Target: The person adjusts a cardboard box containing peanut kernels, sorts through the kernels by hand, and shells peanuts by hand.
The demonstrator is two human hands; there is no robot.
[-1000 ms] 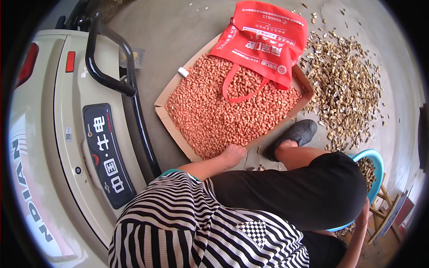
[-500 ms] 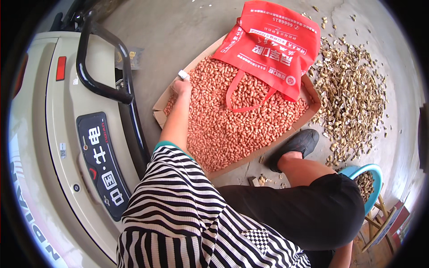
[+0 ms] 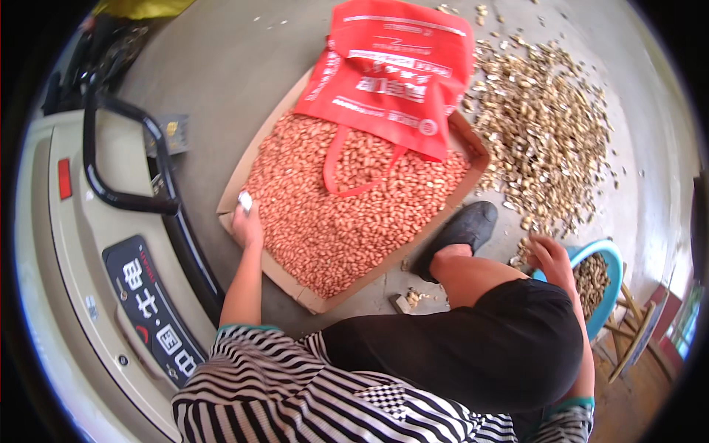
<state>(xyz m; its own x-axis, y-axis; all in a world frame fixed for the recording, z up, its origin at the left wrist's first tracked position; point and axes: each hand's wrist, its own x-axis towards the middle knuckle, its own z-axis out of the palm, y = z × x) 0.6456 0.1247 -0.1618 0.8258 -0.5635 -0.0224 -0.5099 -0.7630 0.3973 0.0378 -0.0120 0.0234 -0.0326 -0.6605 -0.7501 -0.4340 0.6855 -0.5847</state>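
Observation:
My left hand (image 3: 247,225) is closed at the left corner of a cardboard tray (image 3: 314,301) full of shelled pink peanuts (image 3: 332,244). A small white thing (image 3: 245,200) shows at its fingertips; I cannot make out its kind. To the right, my right hand (image 3: 550,258) hangs beside the rim of a light blue tub (image 3: 617,269) holding unshelled peanuts (image 3: 592,284). Its fingers are bent but apart, above the near edge of a heap of empty peanut shells (image 3: 546,125). No object shows clearly in it.
A red bag (image 3: 399,81) lies over the tray's far end, its handle on the peanuts. My shoe (image 3: 461,236) stands between tray and shells. On the left is a beige vehicle (image 3: 81,258) with a black bar (image 3: 129,199). A wooden stool (image 3: 631,332) stands beside the tub.
My right hand has come into view beside the tub. The left hand has drawn nearer to me, still with the white thing. The view has shifted, so the tray and bag appear further left.

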